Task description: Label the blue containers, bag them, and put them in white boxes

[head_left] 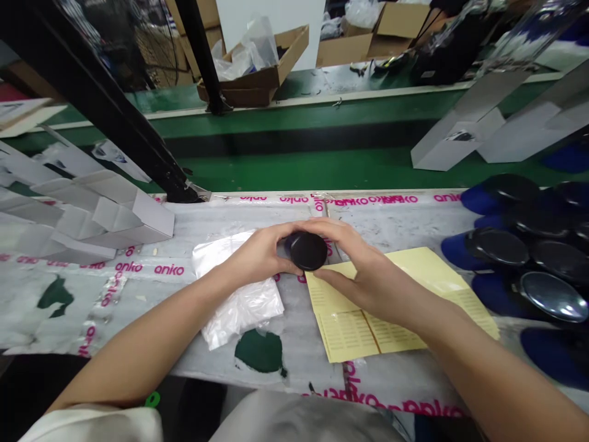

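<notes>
Between my two hands is a dark blue lidded cup (pixel 309 250), its round black lid facing up toward me. My left hand (pixel 260 258) curls around its left side, with the thumb at the near edge and the fingers behind. On the other side my right hand (pixel 363 270) arches its fingers over the far edge, with the thumb near the front. The cup's lower body is mostly hidden. Under my left wrist lies a stack of clear plastic bags (pixel 243 313). Yellow printed sheets (pixel 350 337) lie beneath my right hand.
Several blue cups with black lids (pixel 499 245) stand at the right. White boxes (pixel 129 209) with raised flaps fill the left side; more white boxes (pixel 453 135) stand behind at right. A black post (pixel 138 135) rises at left. Behind the green strip sits an open carton (pixel 276 77).
</notes>
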The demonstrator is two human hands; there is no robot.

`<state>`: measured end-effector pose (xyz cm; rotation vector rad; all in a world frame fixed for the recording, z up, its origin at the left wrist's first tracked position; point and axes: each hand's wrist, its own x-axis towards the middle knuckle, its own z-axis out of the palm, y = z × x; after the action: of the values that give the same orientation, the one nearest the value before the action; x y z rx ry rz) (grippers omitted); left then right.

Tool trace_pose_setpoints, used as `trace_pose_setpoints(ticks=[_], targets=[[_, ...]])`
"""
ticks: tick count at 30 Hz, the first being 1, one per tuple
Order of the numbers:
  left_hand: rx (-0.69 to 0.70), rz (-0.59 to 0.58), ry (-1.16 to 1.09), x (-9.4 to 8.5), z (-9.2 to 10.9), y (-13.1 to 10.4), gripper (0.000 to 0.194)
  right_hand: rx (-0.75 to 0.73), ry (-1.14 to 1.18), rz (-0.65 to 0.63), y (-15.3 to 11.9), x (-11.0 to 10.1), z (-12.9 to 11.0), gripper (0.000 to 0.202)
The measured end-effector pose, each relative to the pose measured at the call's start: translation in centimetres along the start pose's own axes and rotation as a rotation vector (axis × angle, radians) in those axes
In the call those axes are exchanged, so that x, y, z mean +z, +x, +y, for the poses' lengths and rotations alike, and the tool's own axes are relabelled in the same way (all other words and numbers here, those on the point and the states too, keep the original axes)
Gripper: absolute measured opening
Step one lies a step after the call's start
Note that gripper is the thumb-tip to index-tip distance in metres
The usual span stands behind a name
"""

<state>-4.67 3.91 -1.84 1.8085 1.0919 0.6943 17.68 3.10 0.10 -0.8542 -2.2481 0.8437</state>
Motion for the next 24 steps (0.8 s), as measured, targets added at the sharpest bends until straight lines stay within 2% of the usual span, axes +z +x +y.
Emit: trace_pose_setpoints(ticks=[4,6,10,14,24], targets=[[0.053,0.115,0.074,0.7,0.2,-0.3,0.051,0.172,0.111,0.333,-1.5,1.5,-0.6,0.022],[0.04,0.113,0.113,0.9,0.2,-0.4,0.05,0.276,0.134,0.399,-1.8,2.4,-1.0,0.007],[0.007,0.096,0.167,0.9,0.3,-0.5,0.05,0.364,0.091,0.382,-1.8,3.4,-1.4,0.009],[0.014,0.104,0.186,0.9,0.4,-0.5,0.047,0.355,0.032,0.374,-1.6,3.7,-1.3,0.006],[0.055,0.107,0.194,1.1,0.5,-0.7,0.046,0.312,-0.084,0.46,-1.3,4.7,-1.3,0.005]])
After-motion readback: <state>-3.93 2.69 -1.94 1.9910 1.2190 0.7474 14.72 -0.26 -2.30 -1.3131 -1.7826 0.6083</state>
